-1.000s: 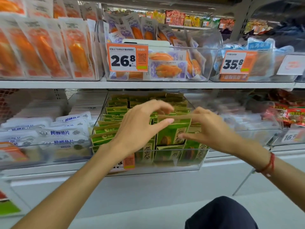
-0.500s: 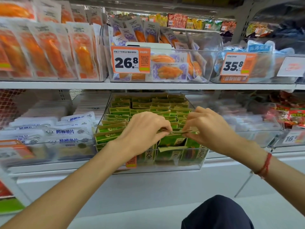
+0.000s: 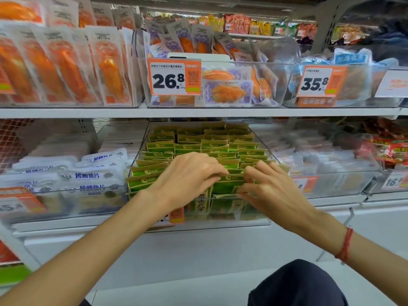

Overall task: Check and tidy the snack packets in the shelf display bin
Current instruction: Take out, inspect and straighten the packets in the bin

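Observation:
A clear display bin (image 3: 220, 225) on the lower shelf holds several rows of green and tan snack packets (image 3: 198, 142) standing upright. Both of my hands are at the front middle row. My left hand (image 3: 187, 177) lies over the packet tops with its fingers curled down onto the top edge of a front green packet (image 3: 229, 184). My right hand (image 3: 271, 191) pinches the same packet's right side between curled fingers and thumb. The left thumb is hidden under the hand.
White fish-snack packets (image 3: 92, 176) fill the bin to the left, and pale packets (image 3: 326, 160) the bin to the right. The shelf above (image 3: 198, 111) carries orange packets and price tags 26.8 (image 3: 174, 79) and 35.8 (image 3: 318, 81). My dark-clothed knee (image 3: 298, 283) is below.
The green packet that my hands held raised above the row has gone down into the front row. Both hands dropped lower and closed together over it.

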Demonstrator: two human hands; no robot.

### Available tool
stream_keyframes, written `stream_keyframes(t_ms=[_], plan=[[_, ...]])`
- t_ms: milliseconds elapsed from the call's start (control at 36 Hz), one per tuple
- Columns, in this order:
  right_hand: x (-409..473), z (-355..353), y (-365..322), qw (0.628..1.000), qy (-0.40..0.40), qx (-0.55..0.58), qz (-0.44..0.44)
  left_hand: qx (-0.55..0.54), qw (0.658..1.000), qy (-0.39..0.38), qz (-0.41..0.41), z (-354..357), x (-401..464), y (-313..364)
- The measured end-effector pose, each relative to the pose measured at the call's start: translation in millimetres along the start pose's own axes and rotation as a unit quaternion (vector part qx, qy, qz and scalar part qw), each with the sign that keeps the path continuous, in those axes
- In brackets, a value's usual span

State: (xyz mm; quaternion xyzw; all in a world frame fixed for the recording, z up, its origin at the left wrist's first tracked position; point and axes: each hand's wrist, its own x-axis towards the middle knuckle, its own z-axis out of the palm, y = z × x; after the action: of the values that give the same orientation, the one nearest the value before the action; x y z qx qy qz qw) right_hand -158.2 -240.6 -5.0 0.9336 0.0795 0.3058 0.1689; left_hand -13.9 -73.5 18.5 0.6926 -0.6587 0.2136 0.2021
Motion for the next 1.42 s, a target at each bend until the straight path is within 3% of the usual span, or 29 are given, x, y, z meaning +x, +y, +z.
stream_keyframes(t_ms=[250, 361, 556, 639, 694, 778, 861, 944, 1028, 1111, 1250, 1417], plan=[[-2, 14, 0, 0.993, 0.083, 0.055, 0.062, 0.027, 0.998, 0.041, -0.035, 0, 10, 0], [-3, 19, 0, 0.988, 0.105, 0.066, 0.086, 0.041, 0.999, 0.007, -0.027, 4, 13, 2], [-8, 28, -6, 0.988, 0.145, 0.023, 0.054, 0.054, 0.996, -0.074, -0.009, 7, 8, 2], [-6, 24, -4, 0.993, 0.114, 0.021, 0.037, 0.064, 0.994, -0.084, 0.017, 8, 6, -2], [-3, 17, 1, 0.995, 0.081, 0.055, 0.03, 0.049, 0.997, -0.051, -0.009, 10, 0, -4], [9, 1, 9, 0.985, 0.062, 0.141, 0.084, -0.008, 0.989, 0.016, -0.149, 4, -7, -8], [27, -8, 20, 0.975, 0.013, 0.182, 0.128, 0.028, 0.964, -0.077, -0.255, 1, -10, -13], [46, -7, 29, 0.973, -0.109, 0.161, 0.128, 0.061, 0.954, -0.138, -0.261, 1, -9, -11], [60, -1, 29, 0.972, -0.164, 0.121, 0.12, 0.075, 0.95, -0.155, -0.26, 0, -10, -9], [72, 8, 27, 0.973, -0.17, 0.096, 0.121, 0.078, 0.949, -0.159, -0.26, -1, -12, -9], [79, 21, 24, 0.961, -0.139, 0.1, 0.219, 0.066, 0.947, -0.165, -0.266, 1, -15, -6], [76, 19, 22, 0.946, -0.205, 0.117, 0.225, 0.014, 0.952, -0.14, -0.272, -6, -13, -6]])
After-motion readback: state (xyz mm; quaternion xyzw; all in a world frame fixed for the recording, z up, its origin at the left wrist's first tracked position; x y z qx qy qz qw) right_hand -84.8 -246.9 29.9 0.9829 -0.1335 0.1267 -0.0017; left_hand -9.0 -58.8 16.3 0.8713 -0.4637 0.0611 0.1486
